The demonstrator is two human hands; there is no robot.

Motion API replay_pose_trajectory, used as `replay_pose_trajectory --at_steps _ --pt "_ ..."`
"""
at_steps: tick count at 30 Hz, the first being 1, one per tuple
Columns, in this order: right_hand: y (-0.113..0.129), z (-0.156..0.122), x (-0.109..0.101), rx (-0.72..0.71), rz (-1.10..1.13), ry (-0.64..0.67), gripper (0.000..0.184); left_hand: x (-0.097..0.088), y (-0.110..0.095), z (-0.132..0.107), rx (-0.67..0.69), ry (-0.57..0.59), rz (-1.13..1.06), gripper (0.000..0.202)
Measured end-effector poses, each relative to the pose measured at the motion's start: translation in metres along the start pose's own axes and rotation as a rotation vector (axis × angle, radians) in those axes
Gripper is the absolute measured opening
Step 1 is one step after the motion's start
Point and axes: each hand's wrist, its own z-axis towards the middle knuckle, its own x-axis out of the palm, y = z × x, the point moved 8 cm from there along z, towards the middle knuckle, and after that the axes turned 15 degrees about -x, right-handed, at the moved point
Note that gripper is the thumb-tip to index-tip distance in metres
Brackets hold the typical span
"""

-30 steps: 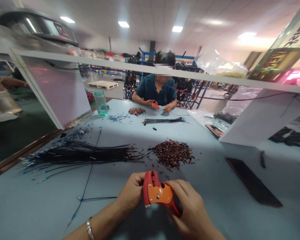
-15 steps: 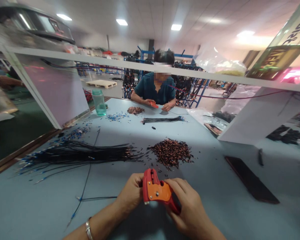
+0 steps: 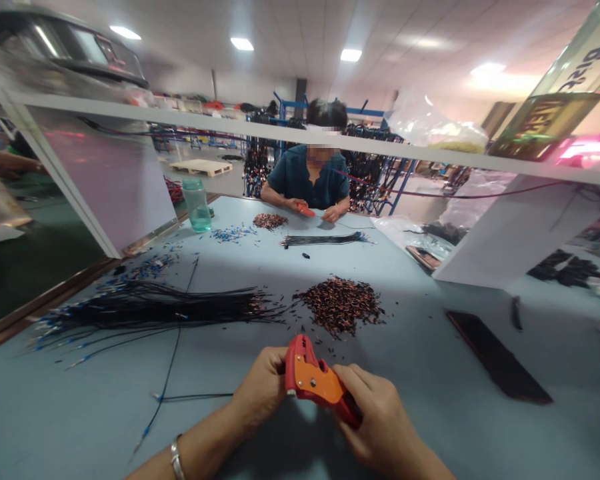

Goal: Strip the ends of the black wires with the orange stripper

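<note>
My right hand (image 3: 380,413) is wrapped around the dark handles of a red and orange wire stripper (image 3: 316,381), its head pointing up and left. At the stripper's jaw, my left hand (image 3: 260,393) is closed in a pinch. A black wire (image 3: 195,397) runs from the table under that hand; its tip at the jaw is hidden. Beyond the tool lies a heap of short black and copper offcuts (image 3: 341,305). To the left is a bundle of black wires (image 3: 180,308), with blue terminals at the left ends and bare copper at the right.
Loose blue terminals (image 3: 153,267) are scattered at the left. A dark phone-like slab (image 3: 497,357) lies on the right. Across the table, a person (image 3: 313,177) holds a similar red tool near another wire bundle (image 3: 325,239). A green bottle (image 3: 197,205) and an overhead shelf (image 3: 280,133) stand beyond.
The stripper's jaws and handles have come closer together, with my right hand squeezing tighter. My left hand stays at the jaw. The whole view has shifted very slightly.
</note>
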Motion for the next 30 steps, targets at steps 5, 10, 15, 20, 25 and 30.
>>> replay_pose_trajectory --at_steps 5,10,15,20,25,30 --pt "-0.002 -0.004 0.004 0.034 0.022 0.029 0.027 -0.003 0.005 0.002 0.029 0.024 0.018 0.038" --pt "-0.003 -0.004 0.004 0.041 0.056 0.046 0.026 -0.005 0.011 0.004 0.056 0.066 0.011 0.064" --pt "-0.005 -0.006 0.006 0.059 0.105 0.067 0.02 -0.002 0.004 0.003 0.102 0.062 0.065 0.069" --pt "-0.006 -0.005 0.007 0.077 0.118 0.059 0.015 0.001 0.003 0.004 0.11 0.07 0.087 0.056" --pt "-0.019 -0.005 0.007 0.263 0.247 0.054 0.006 -0.011 0.002 0.007 0.108 -0.078 0.202 0.039" --pt "-0.04 -0.021 0.0 0.573 0.65 -0.09 0.02 -0.039 -0.028 -0.003 0.215 -0.4 0.667 0.024"
